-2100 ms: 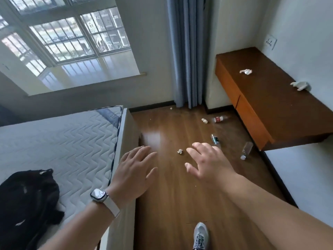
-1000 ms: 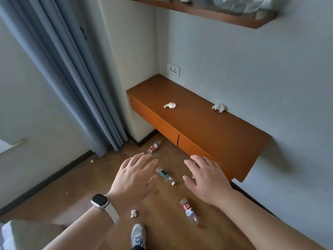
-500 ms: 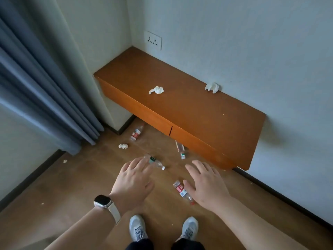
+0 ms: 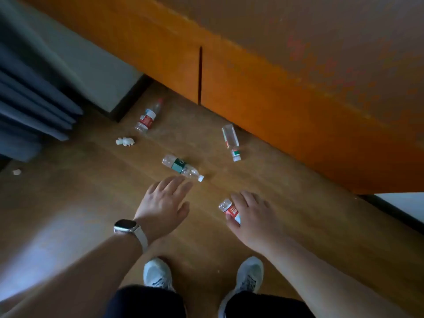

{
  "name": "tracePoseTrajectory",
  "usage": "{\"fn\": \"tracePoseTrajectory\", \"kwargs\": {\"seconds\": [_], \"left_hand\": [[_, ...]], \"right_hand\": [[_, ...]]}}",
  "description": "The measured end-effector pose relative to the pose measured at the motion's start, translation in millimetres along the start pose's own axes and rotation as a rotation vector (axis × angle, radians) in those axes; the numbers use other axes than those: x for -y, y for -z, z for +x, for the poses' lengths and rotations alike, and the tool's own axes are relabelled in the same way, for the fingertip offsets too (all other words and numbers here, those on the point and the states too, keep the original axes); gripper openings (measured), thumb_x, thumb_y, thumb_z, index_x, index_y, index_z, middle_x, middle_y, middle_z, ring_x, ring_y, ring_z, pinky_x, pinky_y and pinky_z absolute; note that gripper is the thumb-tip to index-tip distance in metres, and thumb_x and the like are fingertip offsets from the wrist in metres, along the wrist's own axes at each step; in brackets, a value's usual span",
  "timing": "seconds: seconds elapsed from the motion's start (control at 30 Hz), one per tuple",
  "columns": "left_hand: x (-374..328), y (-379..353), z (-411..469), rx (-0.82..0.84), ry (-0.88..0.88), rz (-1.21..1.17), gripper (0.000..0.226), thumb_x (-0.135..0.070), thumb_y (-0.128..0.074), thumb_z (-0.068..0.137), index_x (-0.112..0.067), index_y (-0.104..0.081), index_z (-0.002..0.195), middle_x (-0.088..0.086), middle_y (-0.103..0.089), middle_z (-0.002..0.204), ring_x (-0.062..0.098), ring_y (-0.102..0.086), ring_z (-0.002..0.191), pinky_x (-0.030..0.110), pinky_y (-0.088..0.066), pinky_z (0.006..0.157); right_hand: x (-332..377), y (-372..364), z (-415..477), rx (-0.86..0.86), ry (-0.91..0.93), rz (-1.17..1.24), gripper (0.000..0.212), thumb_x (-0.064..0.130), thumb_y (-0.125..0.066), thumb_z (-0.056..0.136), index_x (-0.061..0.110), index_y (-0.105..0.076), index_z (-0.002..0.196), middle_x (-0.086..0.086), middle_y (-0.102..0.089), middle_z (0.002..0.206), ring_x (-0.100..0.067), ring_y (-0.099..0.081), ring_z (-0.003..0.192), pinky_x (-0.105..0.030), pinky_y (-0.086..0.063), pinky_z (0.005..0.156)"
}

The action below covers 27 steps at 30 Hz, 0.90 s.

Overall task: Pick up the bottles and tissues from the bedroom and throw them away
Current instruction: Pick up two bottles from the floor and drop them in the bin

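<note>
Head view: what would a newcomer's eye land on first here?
Probably the two hands reaching down over the wooden floor: the right hand is on a red-label bottle, and the left hand is spread open just short of a green-label bottle. Beyond them lie two more bottles and a crumpled tissue, below the orange cabinet.

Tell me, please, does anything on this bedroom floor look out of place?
Yes: four plastic bottles lie on their sides on the wood floor, one under the right hand, and a crumpled tissue lies near the curtain.
</note>
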<state>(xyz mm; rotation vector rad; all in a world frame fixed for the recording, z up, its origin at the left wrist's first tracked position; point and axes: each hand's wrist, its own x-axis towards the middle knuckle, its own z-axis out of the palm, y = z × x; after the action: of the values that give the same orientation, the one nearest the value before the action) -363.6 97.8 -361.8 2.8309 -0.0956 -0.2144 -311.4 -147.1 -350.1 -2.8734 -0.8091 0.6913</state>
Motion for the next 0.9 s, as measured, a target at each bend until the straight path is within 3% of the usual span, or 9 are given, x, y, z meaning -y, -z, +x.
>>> {"fn": "tracePoseTrajectory", "kwargs": {"seconds": [0.2, 0.43, 0.63, 0.77, 0.83, 0.9], "left_hand": [[60.2, -173.3, 50.5, 0.157, 0.034, 0.065, 0.054, -0.045, -0.041, 0.089, -0.025, -0.044, 0.139, 0.002, -0.046, 0.146, 0.023, -0.040, 0.133, 0.043, -0.035, 0.105], [132.4, -300.3, 102.0, 0.210, 0.040, 0.188, 0.060, -0.043, -0.042, 0.094, -0.025, -0.025, 0.148, 0.002, -0.031, 0.154, 0.022, -0.032, 0.138, 0.042, -0.032, 0.109], [179.1, -339.1, 145.1, 0.110, 0.016, 0.330, 0.075, -0.047, -0.062, 0.083, -0.023, -0.029, 0.147, 0.010, -0.029, 0.154, 0.029, -0.026, 0.141, 0.049, -0.032, 0.108], [192.2, -349.3, 173.5, 0.166, 0.036, 0.433, 0.091, -0.047, -0.061, 0.079, -0.026, -0.012, 0.153, 0.009, -0.013, 0.160, 0.029, -0.011, 0.146, 0.049, -0.023, 0.115], [189.6, -354.4, 180.0, 0.208, 0.029, 0.481, 0.090, -0.042, -0.059, 0.079, -0.027, -0.009, 0.153, 0.008, -0.017, 0.157, 0.029, -0.011, 0.146, 0.049, -0.022, 0.115], [186.1, -358.7, 179.7, 0.219, 0.021, 0.515, 0.085, -0.036, -0.059, 0.079, -0.025, -0.013, 0.150, 0.007, -0.028, 0.151, 0.029, -0.023, 0.141, 0.048, -0.027, 0.112]], "right_hand": [[-55.2, -174.1, 63.8, 0.003, -0.081, -0.014, 0.047, 0.051, -0.047, 0.087, 0.026, -0.047, 0.127, 0.003, -0.053, 0.122, -0.021, -0.053, 0.111, -0.037, -0.045, 0.085], [-106.9, -306.1, 110.9, 0.030, -0.168, -0.048, 0.055, 0.059, -0.042, 0.089, 0.024, -0.044, 0.132, 0.001, -0.053, 0.120, -0.023, -0.053, 0.109, -0.041, -0.044, 0.085], [-119.5, -352.7, 125.4, -0.004, -0.179, -0.031, 0.056, 0.056, -0.047, 0.082, 0.023, -0.043, 0.128, 0.001, -0.053, 0.113, -0.021, -0.054, 0.101, -0.038, -0.045, 0.077], [-122.0, -368.0, 121.9, 0.081, -0.243, 0.001, 0.072, 0.058, -0.051, 0.081, 0.027, -0.024, 0.140, 0.002, -0.045, 0.129, -0.019, -0.047, 0.115, -0.038, -0.044, 0.089], [-123.6, -371.9, 121.4, 0.111, -0.269, 0.025, 0.077, 0.059, -0.052, 0.083, 0.027, -0.016, 0.143, 0.001, -0.044, 0.134, -0.019, -0.047, 0.118, -0.039, -0.043, 0.094], [-123.1, -373.4, 122.2, 0.138, -0.281, 0.044, 0.081, 0.059, -0.052, 0.084, 0.025, -0.011, 0.145, 0.000, -0.044, 0.135, -0.020, -0.048, 0.119, -0.040, -0.043, 0.097]]}}
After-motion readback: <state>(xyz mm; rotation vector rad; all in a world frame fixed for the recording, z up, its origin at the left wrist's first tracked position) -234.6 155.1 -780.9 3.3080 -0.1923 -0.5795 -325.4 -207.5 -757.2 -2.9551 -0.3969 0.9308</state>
